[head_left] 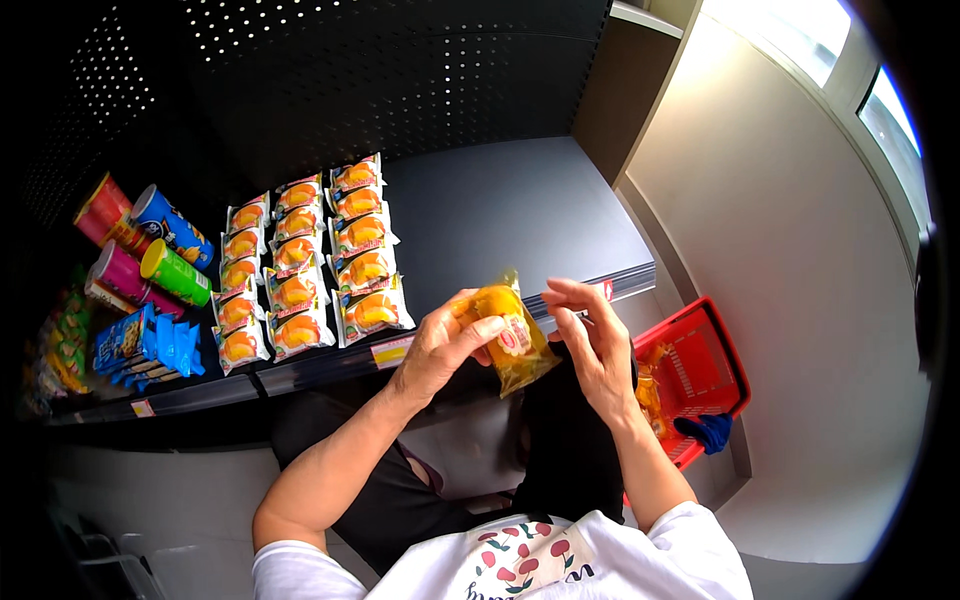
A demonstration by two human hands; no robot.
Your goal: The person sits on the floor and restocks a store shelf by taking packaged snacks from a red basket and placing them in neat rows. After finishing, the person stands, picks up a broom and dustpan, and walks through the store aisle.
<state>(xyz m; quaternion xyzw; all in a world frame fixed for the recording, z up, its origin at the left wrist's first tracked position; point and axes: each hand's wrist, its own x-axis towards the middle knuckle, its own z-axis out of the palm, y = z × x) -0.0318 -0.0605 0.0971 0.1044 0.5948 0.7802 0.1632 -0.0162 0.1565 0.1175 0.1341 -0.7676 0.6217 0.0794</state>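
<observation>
In front of my body, my left hand (452, 338) grips a yellow plastic snack packet (522, 352), thumb across its front and fingers behind. The packet is tilted and shows a red and white patch. Just right of it my right hand (592, 345) is raised, fingers apart and slightly curled, holding nothing. Beyond my left hand, on the black shelf (480, 215), stand three rows of wrapped snacks (368, 268) in white packets with orange pictures.
Left on the shelf are upright canisters (175, 272) in several colours and blue snack bags (148, 342). A red basket (718, 350) on the floor at right holds yellow-orange packets (652, 390); a dark blue cloth (706, 432) hangs at its rim. A pale wall (800, 300) bounds the right.
</observation>
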